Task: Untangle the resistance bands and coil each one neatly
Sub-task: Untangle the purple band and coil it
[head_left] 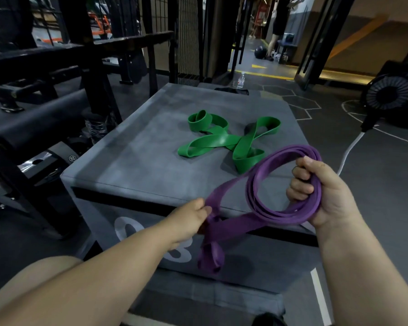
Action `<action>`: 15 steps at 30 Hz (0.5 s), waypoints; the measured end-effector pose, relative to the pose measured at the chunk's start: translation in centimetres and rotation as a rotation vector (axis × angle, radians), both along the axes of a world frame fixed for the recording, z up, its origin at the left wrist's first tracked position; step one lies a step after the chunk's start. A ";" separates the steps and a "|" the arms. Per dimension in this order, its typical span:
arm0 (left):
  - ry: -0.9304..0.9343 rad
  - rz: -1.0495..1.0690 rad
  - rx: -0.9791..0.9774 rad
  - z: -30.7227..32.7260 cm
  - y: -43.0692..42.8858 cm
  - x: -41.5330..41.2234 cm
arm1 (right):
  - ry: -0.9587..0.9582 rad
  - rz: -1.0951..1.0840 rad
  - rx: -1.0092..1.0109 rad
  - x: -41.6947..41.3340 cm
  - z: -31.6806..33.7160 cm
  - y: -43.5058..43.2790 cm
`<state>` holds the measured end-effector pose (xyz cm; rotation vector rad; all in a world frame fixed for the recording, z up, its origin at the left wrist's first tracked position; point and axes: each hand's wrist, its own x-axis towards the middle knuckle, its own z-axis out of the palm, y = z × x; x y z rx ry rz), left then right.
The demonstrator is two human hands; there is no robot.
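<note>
Dangling purple band [245,222], tail apparently downward.

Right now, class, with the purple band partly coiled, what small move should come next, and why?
Probably the left hand should wrap its pinched tail of the purple band onto the coil that the right hand grips: several loops are gathered there, but a loose length hangs below the left hand. The green band, uncoiled on the grey box, can wait.
</note>
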<state>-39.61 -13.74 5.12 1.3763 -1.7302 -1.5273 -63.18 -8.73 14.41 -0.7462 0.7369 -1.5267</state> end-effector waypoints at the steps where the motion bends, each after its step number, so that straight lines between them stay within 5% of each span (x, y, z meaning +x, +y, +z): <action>1: 0.082 0.061 0.026 0.2 -0.2 0.0 | -0.014 0.000 0.011 -0.2 -0.1 0.0; 6: 0.449 0.232 0.165 1.6 -0.4 0.1 | -0.034 0.003 0.082 -0.2 -0.4 -0.1; 10: 0.286 0.093 -0.033 1.6 -0.1 0.8 | -0.131 -0.066 0.081 -1.5 -0.2 -0.2; 15: 0.170 -0.161 0.008 1.6 1.5 0.5 | -0.151 -0.145 0.104 -1.8 -0.2 -0.1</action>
